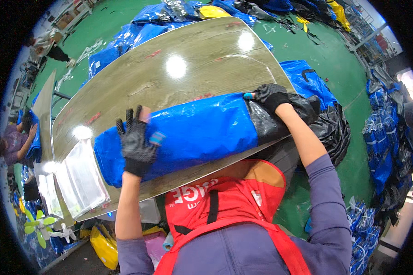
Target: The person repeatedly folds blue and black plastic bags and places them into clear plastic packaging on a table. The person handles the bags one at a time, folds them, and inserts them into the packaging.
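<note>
A long blue sheet-plastic bag (pixel 206 126) lies folded flat across the table (pixel 192 73), its black end (pixel 264 126) toward the right. My left hand (pixel 137 144), in a dark striped glove with some fingertips bare, rests on the blue part near its left end. Its fingers are spread, and a little motion blurs them. At the upper edge of the black end, my right hand (pixel 271 96) wears a matching glove and has its fingers curled over the plastic. Blue wrapping shows on its thumb. More black material (pixel 330 130) hangs off the table's right side.
Clear plastic sleeves (pixel 82 174) lie stacked at the table's left end. Blue bags (pixel 110 55) are heaped beyond the table; tied blue bundles (pixel 378 123) stand at right. Another person's arm (pixel 25 144) works at far left. A green fan (pixel 40 224) sits lower left.
</note>
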`<act>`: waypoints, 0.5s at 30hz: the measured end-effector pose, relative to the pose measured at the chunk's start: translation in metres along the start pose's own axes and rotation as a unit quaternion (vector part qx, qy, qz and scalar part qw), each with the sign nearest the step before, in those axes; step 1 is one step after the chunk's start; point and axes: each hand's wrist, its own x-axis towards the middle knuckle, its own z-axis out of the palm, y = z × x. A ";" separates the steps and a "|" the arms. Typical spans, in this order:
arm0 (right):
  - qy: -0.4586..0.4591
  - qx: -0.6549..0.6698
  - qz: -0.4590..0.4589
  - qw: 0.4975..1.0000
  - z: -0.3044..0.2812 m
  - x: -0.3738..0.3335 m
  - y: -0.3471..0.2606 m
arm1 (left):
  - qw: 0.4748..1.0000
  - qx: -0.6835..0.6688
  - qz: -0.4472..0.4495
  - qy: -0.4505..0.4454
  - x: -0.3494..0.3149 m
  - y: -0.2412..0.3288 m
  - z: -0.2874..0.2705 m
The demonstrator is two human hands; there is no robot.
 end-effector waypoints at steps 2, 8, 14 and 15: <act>0.007 0.008 0.001 1.000 -0.003 -0.003 -0.001 | 0.982 -0.038 -0.019 -0.182 0.005 0.019 0.008; -0.020 0.015 0.018 1.000 -0.019 -0.008 -0.017 | 0.996 -0.060 -0.037 -0.053 0.074 0.106 -0.009; 0.153 -0.005 -0.089 0.984 -0.024 -0.055 0.026 | 0.970 -0.164 0.144 -0.110 0.108 0.207 0.049; 0.206 -0.006 -0.026 0.978 -0.021 -0.065 0.042 | 0.975 -0.139 0.144 -0.099 0.106 0.210 0.057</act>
